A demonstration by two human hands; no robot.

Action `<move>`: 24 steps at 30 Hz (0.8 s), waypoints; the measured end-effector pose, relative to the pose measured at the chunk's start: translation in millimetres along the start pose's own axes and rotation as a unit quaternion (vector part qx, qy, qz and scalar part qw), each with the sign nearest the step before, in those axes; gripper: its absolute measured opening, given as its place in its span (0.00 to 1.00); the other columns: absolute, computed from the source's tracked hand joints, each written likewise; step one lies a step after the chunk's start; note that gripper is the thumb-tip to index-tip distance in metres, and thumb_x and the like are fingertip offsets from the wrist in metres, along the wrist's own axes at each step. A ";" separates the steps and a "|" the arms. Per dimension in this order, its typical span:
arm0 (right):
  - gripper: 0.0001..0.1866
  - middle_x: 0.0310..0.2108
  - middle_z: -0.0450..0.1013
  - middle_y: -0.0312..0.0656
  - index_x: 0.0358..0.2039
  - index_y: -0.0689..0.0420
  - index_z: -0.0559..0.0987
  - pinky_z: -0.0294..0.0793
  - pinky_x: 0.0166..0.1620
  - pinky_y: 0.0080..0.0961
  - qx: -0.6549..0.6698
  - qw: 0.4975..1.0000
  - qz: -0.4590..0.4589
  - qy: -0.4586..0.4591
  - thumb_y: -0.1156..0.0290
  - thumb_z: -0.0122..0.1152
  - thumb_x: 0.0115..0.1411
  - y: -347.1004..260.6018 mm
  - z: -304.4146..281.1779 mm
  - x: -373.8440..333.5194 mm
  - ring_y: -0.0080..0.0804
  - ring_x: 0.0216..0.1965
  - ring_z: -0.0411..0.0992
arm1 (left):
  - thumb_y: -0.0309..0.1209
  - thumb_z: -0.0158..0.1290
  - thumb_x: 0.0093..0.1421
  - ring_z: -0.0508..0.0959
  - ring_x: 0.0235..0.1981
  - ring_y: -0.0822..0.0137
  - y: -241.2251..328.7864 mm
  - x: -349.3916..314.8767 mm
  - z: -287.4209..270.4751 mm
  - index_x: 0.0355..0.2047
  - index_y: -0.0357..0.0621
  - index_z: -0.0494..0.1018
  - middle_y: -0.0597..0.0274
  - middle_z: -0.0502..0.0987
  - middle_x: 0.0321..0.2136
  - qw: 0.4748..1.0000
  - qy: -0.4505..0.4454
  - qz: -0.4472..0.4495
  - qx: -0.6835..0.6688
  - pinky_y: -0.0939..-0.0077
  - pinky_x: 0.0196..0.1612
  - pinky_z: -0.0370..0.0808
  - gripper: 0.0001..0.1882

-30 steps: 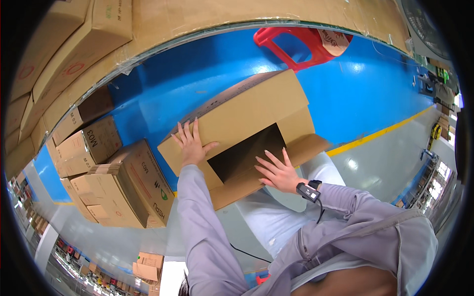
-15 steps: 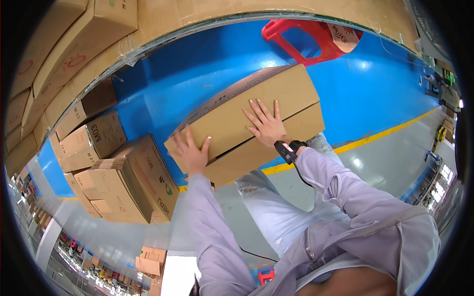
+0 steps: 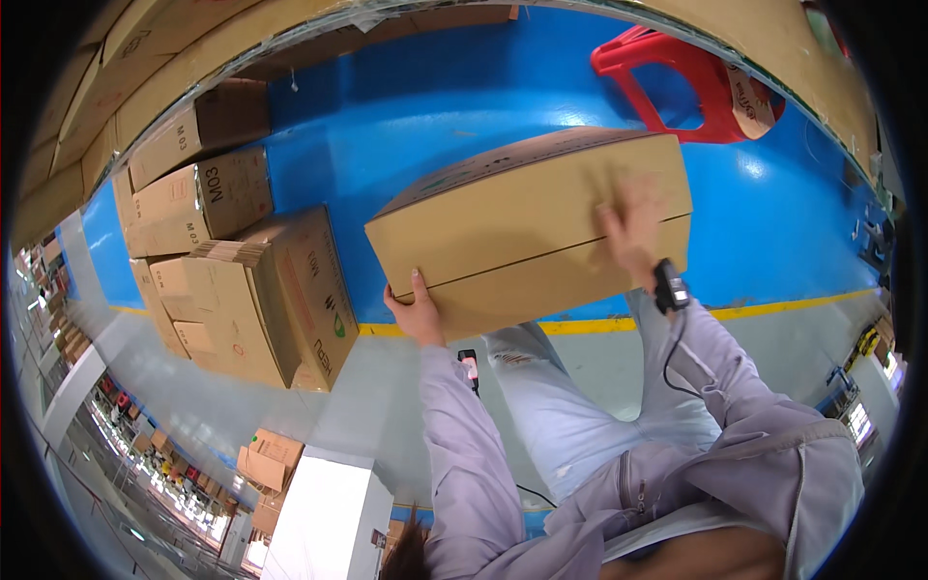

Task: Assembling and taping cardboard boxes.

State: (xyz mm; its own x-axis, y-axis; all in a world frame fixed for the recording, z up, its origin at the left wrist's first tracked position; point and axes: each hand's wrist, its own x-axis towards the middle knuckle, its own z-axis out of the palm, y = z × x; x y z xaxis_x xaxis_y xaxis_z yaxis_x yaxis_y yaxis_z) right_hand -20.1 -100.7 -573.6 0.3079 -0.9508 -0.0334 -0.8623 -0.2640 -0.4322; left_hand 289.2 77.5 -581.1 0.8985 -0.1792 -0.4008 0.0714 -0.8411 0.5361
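A large closed cardboard box is in front of me, its top flaps meeting along a thin seam. My left hand grips its near left corner, thumb on top and fingers round the end. Over the right part of the top is my right hand, fingers spread and smeared by motion; whether it touches the cardboard I cannot tell. A black device with a cable is strapped to the right wrist, and another dark device shows at the left wrist.
Several cardboard boxes and a stack of flattened cartons stand to the left. A red plastic stool is at the far right on the blue floor. Along the far side runs a cardboard-covered table edge. A yellow floor line passes near my legs.
My left hand has gone from lying on the box top to gripping its corner. My right hand has shifted right along the top. Box and stool appear further right in view.
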 end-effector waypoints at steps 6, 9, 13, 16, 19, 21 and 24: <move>0.32 0.57 0.61 0.57 0.59 0.60 0.61 0.54 0.60 0.40 0.128 0.926 0.347 0.079 0.48 0.42 0.63 95.7 -8.2 -16.4 0.53 0.60 0.57 | 0.49 0.60 0.51 0.73 0.47 0.58 -8.2 2.9 3.8 0.53 0.39 0.62 0.50 0.71 0.47 0.999 0.027 0.021 -0.040 0.70 0.49 0.69 0.37; 0.32 0.48 0.70 0.56 0.55 0.60 0.65 0.67 0.50 0.35 0.084 0.902 0.422 0.019 0.45 0.39 0.64 79.9 -19.9 -13.2 0.52 0.51 0.68 | 0.49 0.60 0.51 0.73 0.47 0.57 -8.4 1.5 2.4 0.53 0.38 0.61 0.50 0.72 0.47 0.998 0.035 0.031 -0.033 0.70 0.48 0.69 0.37; 0.30 0.38 0.74 0.53 0.52 0.59 0.68 0.69 0.42 0.38 0.071 0.912 0.401 0.049 0.46 0.39 0.64 84.8 -12.5 -12.6 0.50 0.41 0.72 | 0.50 0.57 0.54 0.72 0.47 0.59 -7.6 2.4 1.5 0.52 0.34 0.61 0.47 0.71 0.46 0.999 0.027 0.039 -0.008 0.71 0.49 0.69 0.36; 0.30 0.34 0.73 0.52 0.51 0.60 0.68 0.69 0.40 0.37 0.090 0.910 0.401 0.060 0.46 0.40 0.64 80.3 -13.4 -12.7 0.48 0.37 0.72 | 0.49 0.57 0.54 0.73 0.46 0.58 -5.4 3.7 1.0 0.51 0.31 0.61 0.46 0.72 0.45 0.999 0.026 0.039 0.004 0.70 0.48 0.69 0.36; 0.28 0.31 0.72 0.51 0.47 0.62 0.70 0.68 0.39 0.36 0.085 0.917 0.376 0.099 0.47 0.43 0.63 80.6 -14.1 -13.7 0.45 0.33 0.71 | 0.49 0.58 0.53 0.74 0.44 0.55 6.7 -1.5 5.5 0.49 0.29 0.62 0.45 0.73 0.43 0.997 0.050 0.059 0.009 0.67 0.46 0.70 0.36; 0.26 0.32 0.73 0.52 0.41 0.63 0.71 0.67 0.38 0.36 0.084 0.916 0.368 0.138 0.48 0.46 0.62 75.7 -22.5 -11.3 0.44 0.33 0.71 | 0.50 0.59 0.52 0.74 0.42 0.53 18.3 -5.0 8.5 0.47 0.29 0.63 0.44 0.73 0.40 0.995 0.067 0.078 0.005 0.65 0.44 0.71 0.36; 0.25 0.30 0.73 0.51 0.36 0.63 0.72 0.67 0.37 0.36 0.067 0.901 0.387 0.184 0.48 0.48 0.62 66.9 -34.8 0.4 0.44 0.33 0.71 | 0.49 0.59 0.53 0.74 0.39 0.50 36.7 -8.6 12.6 0.46 0.29 0.64 0.43 0.73 0.38 0.985 0.130 0.015 0.111 0.62 0.42 0.70 0.35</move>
State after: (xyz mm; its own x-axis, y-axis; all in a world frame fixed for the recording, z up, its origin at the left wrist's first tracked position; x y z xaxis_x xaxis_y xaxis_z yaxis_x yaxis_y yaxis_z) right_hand -91.7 -124.4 -571.2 -0.5403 -0.8375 -0.0815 -0.6973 0.4998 -0.5137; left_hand 278.7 41.7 -567.4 0.9812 -0.0938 -0.1686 -0.0278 -0.9335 0.3576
